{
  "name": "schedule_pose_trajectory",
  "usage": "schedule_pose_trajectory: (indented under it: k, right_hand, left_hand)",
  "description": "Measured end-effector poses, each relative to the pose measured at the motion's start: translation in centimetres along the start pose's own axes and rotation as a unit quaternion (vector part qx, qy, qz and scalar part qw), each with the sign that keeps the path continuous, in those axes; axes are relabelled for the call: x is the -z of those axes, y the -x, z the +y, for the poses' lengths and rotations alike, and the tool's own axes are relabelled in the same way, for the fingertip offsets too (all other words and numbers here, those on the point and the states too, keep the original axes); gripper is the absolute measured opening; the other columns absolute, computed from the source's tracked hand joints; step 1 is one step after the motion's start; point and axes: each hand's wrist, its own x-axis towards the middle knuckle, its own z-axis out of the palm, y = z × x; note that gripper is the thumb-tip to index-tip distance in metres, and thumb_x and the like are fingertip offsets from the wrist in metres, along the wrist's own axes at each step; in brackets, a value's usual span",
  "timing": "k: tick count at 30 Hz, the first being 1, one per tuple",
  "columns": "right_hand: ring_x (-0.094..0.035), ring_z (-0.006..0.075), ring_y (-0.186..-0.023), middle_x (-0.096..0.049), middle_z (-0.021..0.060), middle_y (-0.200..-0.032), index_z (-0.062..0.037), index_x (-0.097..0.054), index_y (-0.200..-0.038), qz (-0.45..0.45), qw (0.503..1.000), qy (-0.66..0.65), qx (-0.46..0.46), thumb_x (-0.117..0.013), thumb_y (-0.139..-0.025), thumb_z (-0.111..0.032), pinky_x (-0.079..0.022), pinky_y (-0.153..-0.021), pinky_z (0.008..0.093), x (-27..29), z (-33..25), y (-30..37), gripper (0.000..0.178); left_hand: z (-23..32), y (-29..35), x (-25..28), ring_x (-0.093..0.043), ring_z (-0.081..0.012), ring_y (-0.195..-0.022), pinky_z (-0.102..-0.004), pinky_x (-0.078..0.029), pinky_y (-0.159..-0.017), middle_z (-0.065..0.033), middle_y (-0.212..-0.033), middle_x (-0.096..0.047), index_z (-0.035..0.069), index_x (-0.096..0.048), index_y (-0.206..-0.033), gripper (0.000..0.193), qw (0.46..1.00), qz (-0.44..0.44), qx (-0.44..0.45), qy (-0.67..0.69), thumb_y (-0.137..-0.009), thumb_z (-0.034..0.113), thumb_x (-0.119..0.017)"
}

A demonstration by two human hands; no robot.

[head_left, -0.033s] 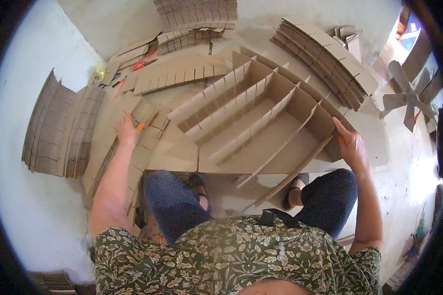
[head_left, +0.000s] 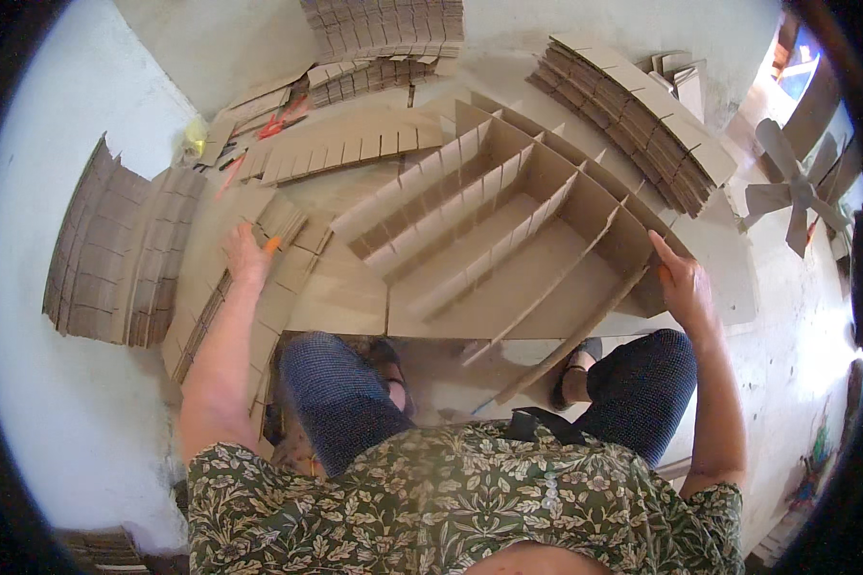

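A cardboard divider grid of slotted strips stands tilted on the table, several long strips crossing others at its far right side. My right hand grips the grid's right-hand edge, index finger stretched along the cardboard and the other fingers curled. My left hand is at a pile of slotted cardboard strips on the left, its thumb and fingers closed about the upper strips. Orange covers show on some fingertips. How many strips it holds is hidden. Two long strips of the grid reach out over the table's near edge.
Stacks of slotted cardboard stand at the left, the far side and the far right. A loose slotted strip pile lies behind the grid, beside red-handled tools. A fan stands at the right.
My left hand's fingers have shifted slightly on the strip pile. The grid and my right hand look nearly unmoved.
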Motion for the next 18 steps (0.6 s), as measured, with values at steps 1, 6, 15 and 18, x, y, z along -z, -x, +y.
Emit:
schedule_pose_trajectory:
  k: [1,6,15,18]
  right_hand:
    - [-0.061,0.0382,-0.075,-0.062,0.0210,-0.079,-0.0172,-0.050,-0.131,0.008,1.000,-0.010,0.003,-0.055,-0.077,-0.001,-0.049,-0.068,0.0453,0.0,0.1,0.4,0.057]
    - [-0.060,0.0365,-0.085,-0.062,0.0197,-0.095,-0.0088,-0.052,-0.127,0.035,0.999,-0.039,-0.015,-0.057,-0.080,-0.002,-0.049,-0.074,0.0420,0.4,0.1,1.7,0.048]
    - [-0.059,0.0343,-0.098,-0.060,0.0176,-0.110,-0.0040,-0.053,-0.125,0.136,0.988,-0.071,-0.004,-0.056,-0.082,0.001,-0.048,-0.083,0.0374,0.5,-1.2,3.2,0.044]
    - [-0.058,0.0341,-0.099,-0.059,0.0175,-0.110,-0.0018,-0.054,-0.123,0.164,0.984,-0.069,0.012,-0.057,-0.082,0.002,-0.047,-0.085,0.0377,0.5,-1.8,3.1,0.041]
  left_hand:
    - [-1.0,-0.3,-1.1,-0.046,-0.0383,-0.121,-0.0453,-0.034,-0.103,-0.0227,-0.133,-0.047,0.001,-0.047,-0.128,0.078,0.995,0.096,-0.017,-0.019,-0.075,0.054,-0.067]
    - [-3.1,-2.4,0.0,-0.051,-0.0355,-0.114,-0.0433,-0.039,-0.099,-0.0211,-0.124,-0.054,0.000,-0.051,-0.122,0.070,0.998,0.002,0.069,-0.009,-0.076,0.049,-0.069]
    - [-2.2,0.4,1.1,-0.059,-0.0358,-0.091,-0.0453,-0.048,-0.078,-0.0181,-0.097,-0.061,0.004,-0.064,-0.093,0.027,0.988,-0.004,-0.094,-0.121,-0.084,0.029,-0.061]
    - [-1.3,2.9,1.2,-0.060,-0.0351,-0.084,-0.0447,-0.048,-0.071,-0.0163,-0.086,-0.062,0.003,-0.063,-0.084,0.021,0.986,0.069,-0.128,-0.085,-0.085,0.024,-0.060]
